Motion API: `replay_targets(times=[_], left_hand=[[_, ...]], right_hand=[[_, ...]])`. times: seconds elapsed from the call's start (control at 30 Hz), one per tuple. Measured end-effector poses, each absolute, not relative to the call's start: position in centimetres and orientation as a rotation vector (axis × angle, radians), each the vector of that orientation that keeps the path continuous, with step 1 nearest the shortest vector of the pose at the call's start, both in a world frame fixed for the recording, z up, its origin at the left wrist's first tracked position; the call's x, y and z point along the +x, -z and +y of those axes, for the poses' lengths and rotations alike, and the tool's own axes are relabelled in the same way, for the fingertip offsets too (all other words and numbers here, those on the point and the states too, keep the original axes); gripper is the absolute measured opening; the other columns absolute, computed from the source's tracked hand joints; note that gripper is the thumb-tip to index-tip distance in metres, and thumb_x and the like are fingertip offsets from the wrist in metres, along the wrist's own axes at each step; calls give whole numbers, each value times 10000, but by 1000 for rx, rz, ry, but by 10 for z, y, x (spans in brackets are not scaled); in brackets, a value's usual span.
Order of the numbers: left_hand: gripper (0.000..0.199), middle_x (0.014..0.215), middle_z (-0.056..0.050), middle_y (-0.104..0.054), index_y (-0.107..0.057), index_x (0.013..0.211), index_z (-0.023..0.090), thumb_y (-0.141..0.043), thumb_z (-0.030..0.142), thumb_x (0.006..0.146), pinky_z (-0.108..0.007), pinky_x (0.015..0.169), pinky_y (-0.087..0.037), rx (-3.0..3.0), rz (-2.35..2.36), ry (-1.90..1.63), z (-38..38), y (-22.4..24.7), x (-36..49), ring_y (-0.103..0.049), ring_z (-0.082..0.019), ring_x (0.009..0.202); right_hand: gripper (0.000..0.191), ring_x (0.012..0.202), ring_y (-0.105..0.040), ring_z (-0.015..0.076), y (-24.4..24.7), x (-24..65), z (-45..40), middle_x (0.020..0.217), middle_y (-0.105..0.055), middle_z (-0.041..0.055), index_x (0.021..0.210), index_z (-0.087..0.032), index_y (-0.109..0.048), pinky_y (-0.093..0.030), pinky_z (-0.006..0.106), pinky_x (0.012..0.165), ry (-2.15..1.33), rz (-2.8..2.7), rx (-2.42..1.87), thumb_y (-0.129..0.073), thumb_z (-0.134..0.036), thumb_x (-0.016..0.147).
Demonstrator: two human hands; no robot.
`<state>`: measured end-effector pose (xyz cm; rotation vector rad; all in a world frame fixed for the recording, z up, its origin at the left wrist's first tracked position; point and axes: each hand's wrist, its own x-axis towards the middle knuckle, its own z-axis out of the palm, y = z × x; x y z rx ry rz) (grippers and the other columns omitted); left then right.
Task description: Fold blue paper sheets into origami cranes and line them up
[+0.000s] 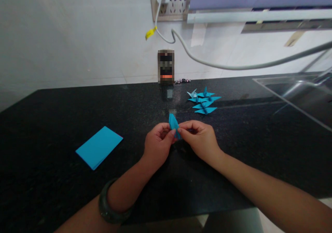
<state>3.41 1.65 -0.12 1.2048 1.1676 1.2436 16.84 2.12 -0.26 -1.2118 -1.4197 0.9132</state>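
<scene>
A slim piece of folded blue paper (173,121) stands nearly upright close to the middle of my view, its upper end leaning to the left. I see a long, narrow shape in flat, bright blue, with layers showing along its upper edge. Its lower part, pinched between the fingertips of the left hand (158,143) and right hand (201,136), is partly hidden from me.
</scene>
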Motion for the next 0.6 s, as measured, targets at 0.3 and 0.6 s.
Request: replay_targets(times=[0.3, 0.6], left_hand=[[62, 558, 33, -593, -639, 704, 152, -625, 212, 713, -197, 513, -442, 1253, 1235, -1233, 19, 2, 30, -529, -84, 499], [91, 561, 34, -563, -601, 712, 151, -596, 240, 732, -206, 519, -441, 1215, 1177, -1212, 18, -1, 33, -502, -81, 502]], right_hand=[[84, 676, -592, 138, 4, 168, 24, 735, -655, 40, 682, -161, -643, -483, 269, 635, -822, -1560, -1148, -583, -202, 726], [116, 507, -481, 87, 4, 165, 23, 578, -568, -9, 700, -150, -583, -410, 214, 476, -1023, -1398, -1190, -574, -264, 717]])
